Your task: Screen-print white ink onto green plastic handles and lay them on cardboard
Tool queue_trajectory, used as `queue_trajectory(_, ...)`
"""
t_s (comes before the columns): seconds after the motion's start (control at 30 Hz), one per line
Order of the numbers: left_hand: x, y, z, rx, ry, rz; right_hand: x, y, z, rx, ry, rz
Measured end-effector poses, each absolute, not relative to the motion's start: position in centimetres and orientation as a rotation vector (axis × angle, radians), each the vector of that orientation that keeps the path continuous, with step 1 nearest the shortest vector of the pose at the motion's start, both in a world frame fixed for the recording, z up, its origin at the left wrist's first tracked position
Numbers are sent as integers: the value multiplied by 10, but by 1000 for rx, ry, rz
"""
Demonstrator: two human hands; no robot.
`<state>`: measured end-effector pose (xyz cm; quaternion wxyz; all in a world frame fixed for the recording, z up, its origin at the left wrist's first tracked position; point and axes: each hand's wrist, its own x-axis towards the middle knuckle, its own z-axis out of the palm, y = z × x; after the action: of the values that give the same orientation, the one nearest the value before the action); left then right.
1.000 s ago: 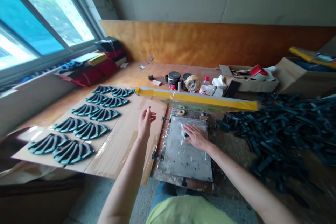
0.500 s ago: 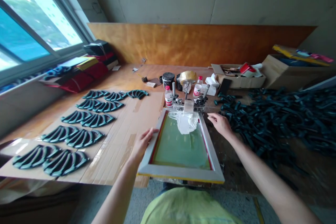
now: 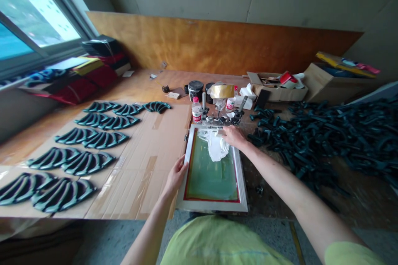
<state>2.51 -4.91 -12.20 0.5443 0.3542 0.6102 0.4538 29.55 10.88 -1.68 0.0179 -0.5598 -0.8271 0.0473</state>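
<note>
In front of me a silk-screen frame [image 3: 243, 188] lies flat, with a metal border and green mesh [image 3: 211, 182]. White ink [image 3: 217, 149] is heaped on the far part of the mesh. My left hand [image 3: 178, 172] grips the frame's left side, thumb on top. Over the frame's far end, my right hand [image 3: 234, 136] is closed around the squeegee [image 3: 220, 132], which it mostly hides, right beside the ink. The clamp [image 3: 220, 120] holding the frame stands just behind.
Left on cardboard [image 3: 137, 178] lie rows of dark green fan-shaped parts [image 3: 64, 193]. A heap of similar dark pieces [image 3: 311, 140] covers the right side. Behind the clamp stand a bottle [image 3: 196, 111], a black tub [image 3: 195, 90] and a tape roll [image 3: 222, 90]. Cardboard boxes [image 3: 282, 94] sit at back right.
My right hand has moved left from beside the frame onto the squeegee. The frame's near end has dropped so it lies flatter, with my left hand still at its left side.
</note>
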Motion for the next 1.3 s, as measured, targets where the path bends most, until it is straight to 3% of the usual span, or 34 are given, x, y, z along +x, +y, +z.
queue_trajectory(0.2,26,-52,-124,872,1495,1051,289,89,-35,-1780,-2513,54)
queue_trajectory(0.43,28,-54,-117,821,1482,1060,309,45,-42,-1099,-2818,162)
queue_trajectory(0.57,32,-56,-111,796,1474,1077,327,49,-25,-925,-2874,274)
queue_trajectory(0.77,32,-56,-112,766,1489,1125,308,61,-36,-1063,-2652,110)
queue_trajectory(0.93,31,-55,-108,774,1486,1110,320,38,-51,-910,-2696,118)
queue_trajectory(1.3,23,-51,-20,722,1443,1128,311,138,20,-1439,-2421,76)
